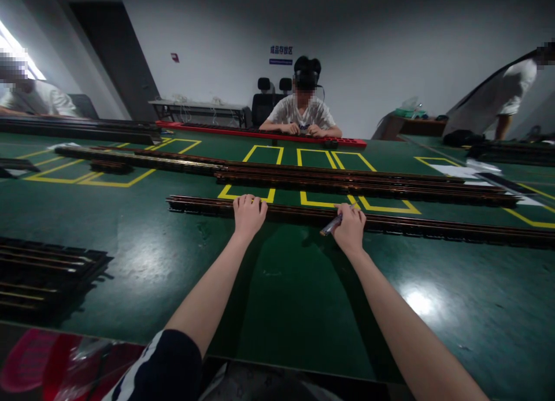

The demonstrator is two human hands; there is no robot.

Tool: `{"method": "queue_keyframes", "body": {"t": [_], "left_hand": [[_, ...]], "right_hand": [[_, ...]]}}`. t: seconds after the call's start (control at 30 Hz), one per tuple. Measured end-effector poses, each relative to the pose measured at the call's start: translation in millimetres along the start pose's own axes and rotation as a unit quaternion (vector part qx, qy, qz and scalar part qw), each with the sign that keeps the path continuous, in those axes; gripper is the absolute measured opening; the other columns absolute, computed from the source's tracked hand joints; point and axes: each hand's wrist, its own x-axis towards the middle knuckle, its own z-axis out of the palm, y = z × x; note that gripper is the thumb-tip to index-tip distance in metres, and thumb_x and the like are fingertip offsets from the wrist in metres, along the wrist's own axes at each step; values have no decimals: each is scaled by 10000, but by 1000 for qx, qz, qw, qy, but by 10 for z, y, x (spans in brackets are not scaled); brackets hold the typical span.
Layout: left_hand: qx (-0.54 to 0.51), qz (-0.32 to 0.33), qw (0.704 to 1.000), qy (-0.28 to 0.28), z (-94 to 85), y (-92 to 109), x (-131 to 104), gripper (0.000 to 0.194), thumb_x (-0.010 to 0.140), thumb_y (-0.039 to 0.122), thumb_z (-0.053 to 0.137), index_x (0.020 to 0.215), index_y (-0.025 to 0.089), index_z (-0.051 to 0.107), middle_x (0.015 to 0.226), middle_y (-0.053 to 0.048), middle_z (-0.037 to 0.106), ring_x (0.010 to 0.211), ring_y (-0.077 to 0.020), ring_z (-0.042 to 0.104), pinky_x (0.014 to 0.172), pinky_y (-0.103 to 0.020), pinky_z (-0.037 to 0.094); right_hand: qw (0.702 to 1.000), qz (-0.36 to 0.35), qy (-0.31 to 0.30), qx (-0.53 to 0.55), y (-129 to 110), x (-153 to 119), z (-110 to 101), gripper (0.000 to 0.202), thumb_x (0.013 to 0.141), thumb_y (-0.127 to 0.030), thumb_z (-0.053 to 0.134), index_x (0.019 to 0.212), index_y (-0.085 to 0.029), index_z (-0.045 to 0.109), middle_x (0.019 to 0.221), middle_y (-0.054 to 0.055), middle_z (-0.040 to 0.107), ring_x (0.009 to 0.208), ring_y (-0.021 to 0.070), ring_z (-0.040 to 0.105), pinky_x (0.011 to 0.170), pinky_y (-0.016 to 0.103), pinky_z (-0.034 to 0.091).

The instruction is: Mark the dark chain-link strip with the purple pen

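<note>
A long dark strip point(299, 214) with copper-coloured edges lies across the green table point(277, 308). My left hand point(250, 217) is closed over it left of the middle, fingers curled over the far edge. Further right, my right hand point(349, 226) rests on the same strip with its fingers bent round it. A small pen-like tool point(331, 224) sticks out to the left from between my right thumb and fingers. Beyond the hands, a bundle of similar strips point(368, 184) lies across yellow tape outlines point(318, 204).
More dark strips point(39, 274) lie stacked at the left front. A red rail point(243, 132) runs along the far edge, where a person point(302, 113) sits. Other people are at the far left and right. Red and pink containers point(32, 360) stand below the table's left front edge.
</note>
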Motion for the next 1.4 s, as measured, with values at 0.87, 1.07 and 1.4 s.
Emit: {"method": "queue_keyframes", "body": {"t": [0.87,1.07,1.4], "left_hand": [[-18,11,1000,-14,-9,17,-6,409,957,316,317,987,160,694,1072,-118,688,1056,-270,570,1001,-464,351],[-33,18,999,-25,-24,13,-10,417,962,325,308,1005,164,690,1082,-113,690,1050,-266,575,994,-468,365],[-13,24,1000,-2,22,4,-12,418,957,317,313,973,159,700,1038,-119,695,1002,-269,572,952,-454,366]], "right_hand": [[997,-2,-20,-75,38,-46,-61,214,665,-75,479,840,-189,521,866,102,649,913,277,509,860,391,281],[995,-66,-71,-14,41,-29,41,287,776,-203,483,1053,-172,549,887,79,622,889,257,519,877,394,285],[996,-35,-79,-14,187,-16,169,249,806,-364,543,999,-208,531,928,77,628,926,271,528,863,411,286]]}}
